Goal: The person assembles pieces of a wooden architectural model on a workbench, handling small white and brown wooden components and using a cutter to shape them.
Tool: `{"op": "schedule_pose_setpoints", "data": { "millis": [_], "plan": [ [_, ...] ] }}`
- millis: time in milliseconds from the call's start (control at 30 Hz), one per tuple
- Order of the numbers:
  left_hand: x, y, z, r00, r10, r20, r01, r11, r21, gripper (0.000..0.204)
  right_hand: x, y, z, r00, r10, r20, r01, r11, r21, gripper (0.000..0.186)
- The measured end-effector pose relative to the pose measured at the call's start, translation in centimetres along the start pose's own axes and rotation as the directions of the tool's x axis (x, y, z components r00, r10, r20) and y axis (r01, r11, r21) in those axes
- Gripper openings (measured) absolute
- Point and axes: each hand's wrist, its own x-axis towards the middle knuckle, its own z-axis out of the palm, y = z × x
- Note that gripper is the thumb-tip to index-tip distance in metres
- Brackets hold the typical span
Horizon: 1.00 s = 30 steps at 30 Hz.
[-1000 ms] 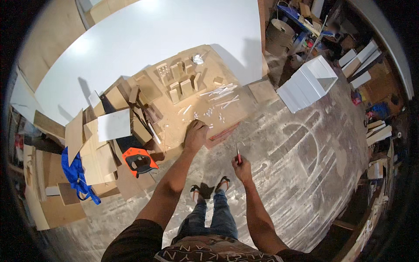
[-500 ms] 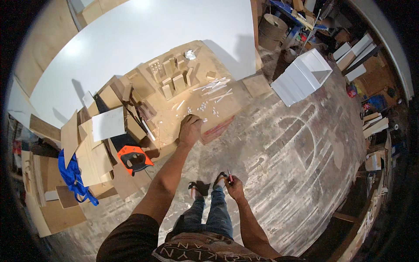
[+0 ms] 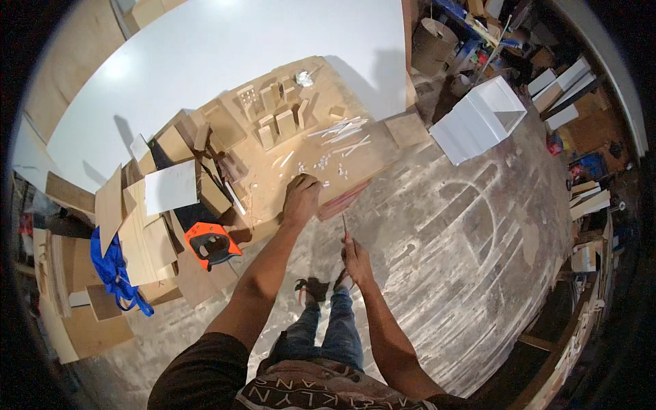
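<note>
My left hand [image 3: 301, 197] rests at the near edge of a wooden work board [image 3: 383, 154], its fingers curled together. Whatever may be between those fingertips is too small to make out. Small white cut pieces [image 3: 321, 162] lie scattered just beyond it. Farther right on the board is a loose pile of thin white sticks [image 3: 345, 128]. In my right hand [image 3: 357, 261] is a slim red-handled tool [image 3: 346, 229] with a thin, pointed blade, held upward below the board's near edge. Several small wooden blocks [image 3: 285, 123] stand upright toward the board's far side, some with holes.
An orange-handled saw [image 3: 210, 244] lies left of my left arm, among stacked wood offcuts [image 3: 150, 249] and a blue strap bundle [image 3: 113, 273]. A white box [image 3: 471, 126] stands on the floor at the right. Crumpled foil [image 3: 305, 78] sits at the board's far end.
My right hand has risen toward the board with the red-handled tool, coming closer to my left hand. The left hand has stayed at the board's edge, shifting only slightly.
</note>
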Motion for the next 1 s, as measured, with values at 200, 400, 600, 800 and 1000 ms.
{"op": "schedule_pose_setpoints", "data": {
  "millis": [200,400,600,800,1000],
  "plan": [
    [0.1,0.0,0.1,1.000,-0.009,0.009,0.008,0.999,0.034,0.009,6.3,-6.0,2.7,0.965,-0.259,-0.034,0.233,0.912,-0.337,0.057],
    [-0.4,-0.2,0.4,0.997,-0.044,0.065,0.032,0.986,0.165,0.020,7.7,-6.9,4.2,0.966,-0.255,-0.047,0.212,0.882,-0.422,0.057],
    [-0.2,0.0,0.5,0.999,-0.045,0.016,0.044,0.996,0.078,0.008,7.9,-6.4,4.7,0.969,-0.236,-0.069,0.179,0.870,-0.459,0.056],
    [-0.2,-0.1,0.5,0.999,-0.049,0.010,0.048,0.995,0.088,0.008,7.6,-6.3,5.0,0.973,-0.213,-0.087,0.155,0.885,-0.440,0.054],
    [-0.2,-0.3,0.6,0.999,-0.030,0.018,0.028,0.995,0.091,0.010,7.9,-6.0,5.1,0.966,-0.238,-0.103,0.168,0.879,-0.446,0.053]
  ]
}}
